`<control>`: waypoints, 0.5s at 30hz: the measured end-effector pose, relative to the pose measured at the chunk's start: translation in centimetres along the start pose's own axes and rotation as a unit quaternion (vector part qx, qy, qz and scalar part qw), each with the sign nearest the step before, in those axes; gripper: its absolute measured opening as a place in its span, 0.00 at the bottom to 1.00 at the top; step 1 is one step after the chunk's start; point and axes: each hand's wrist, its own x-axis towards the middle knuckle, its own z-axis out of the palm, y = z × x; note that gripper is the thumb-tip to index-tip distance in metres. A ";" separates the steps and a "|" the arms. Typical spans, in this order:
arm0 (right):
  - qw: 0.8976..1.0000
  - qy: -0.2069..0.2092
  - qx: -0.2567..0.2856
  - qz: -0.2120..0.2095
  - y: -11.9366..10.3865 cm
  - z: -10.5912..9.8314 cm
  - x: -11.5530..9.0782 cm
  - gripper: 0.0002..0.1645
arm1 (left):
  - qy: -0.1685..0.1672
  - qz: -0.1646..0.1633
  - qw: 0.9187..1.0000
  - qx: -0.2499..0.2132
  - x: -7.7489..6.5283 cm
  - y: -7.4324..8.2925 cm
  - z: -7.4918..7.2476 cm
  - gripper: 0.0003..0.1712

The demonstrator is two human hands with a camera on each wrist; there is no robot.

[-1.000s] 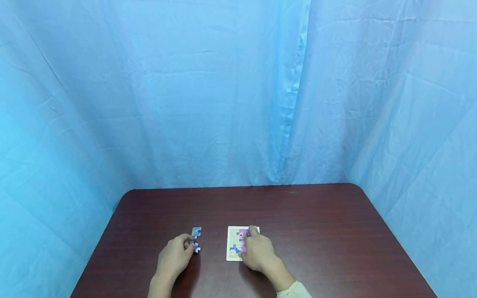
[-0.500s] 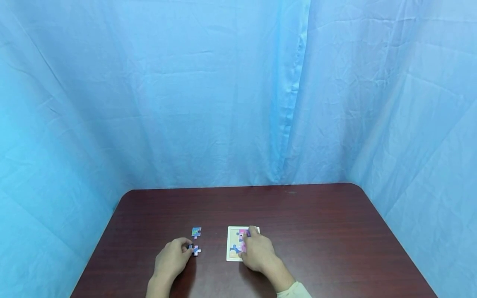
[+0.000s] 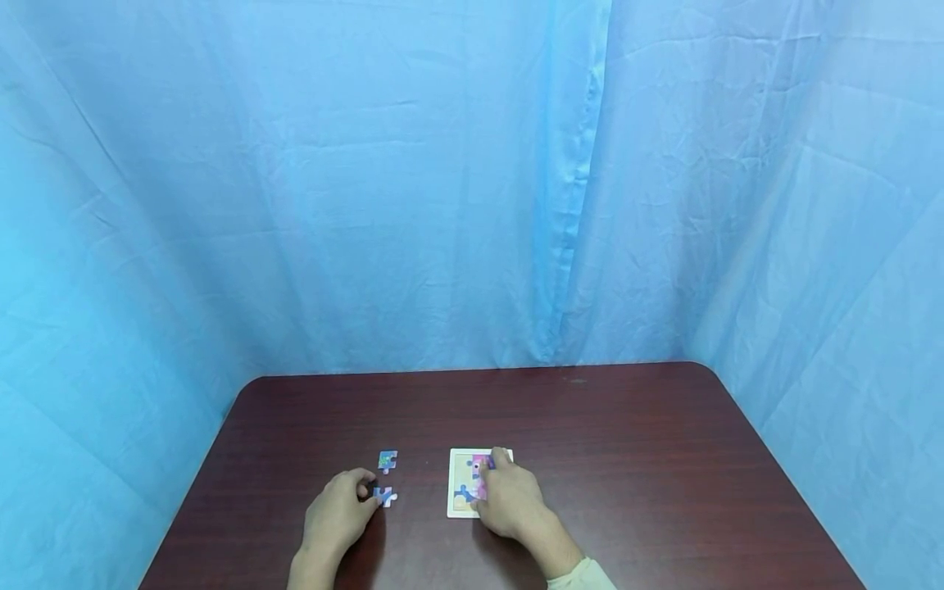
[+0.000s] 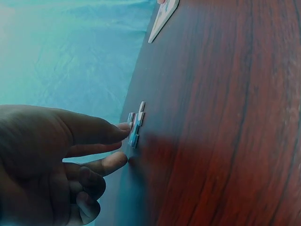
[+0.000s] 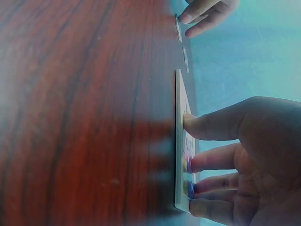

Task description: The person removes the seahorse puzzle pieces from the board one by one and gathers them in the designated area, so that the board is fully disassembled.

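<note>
My left hand [image 3: 338,515] is at the left of the table, thumb and index finger parted. The thumb tip is right at the left edge of a blue-and-pink jigsaw piece [image 3: 386,496], which lies flat. Just beyond it lies a second jigsaw piece [image 3: 388,460], blue with a green patch. My right hand [image 3: 510,496] rests over a square puzzle tray [image 3: 451,483] with a pale rim, its fingertips pressing down on the face. Pink and blue pieces [image 3: 465,494] sit in the tray; the hand hides its right part. The right wrist view shows thumb and fingers spread along the tray [image 5: 179,141].
The dark red-brown wooden table [image 3: 627,459] has rounded far corners. Light blue curtains [image 3: 442,205] hang behind it and along both sides. The table surface between the loose pieces and the tray shows bare wood.
The left hand has drawn slightly back and toward the near left, and the nearer piece has shifted a little nearer, now flat and more exposed. The right hand and tray stay put.
</note>
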 end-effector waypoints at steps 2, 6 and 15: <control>1.000 0.002 0.002 -0.001 0.0 0.0 0.0 0.37 | 0.004 0.002 1.000 -0.001 0.0 0.0 0.1 0.19; 1.000 0.002 0.008 -0.001 0.2 0.1 0.0 0.37 | 0.014 0.012 1.000 -0.007 -0.1 0.3 0.1 0.17; 1.000 0.000 0.015 -0.002 0.4 0.0 0.3 0.34 | 0.008 0.031 0.999 -0.016 -0.1 2.1 0.2 0.18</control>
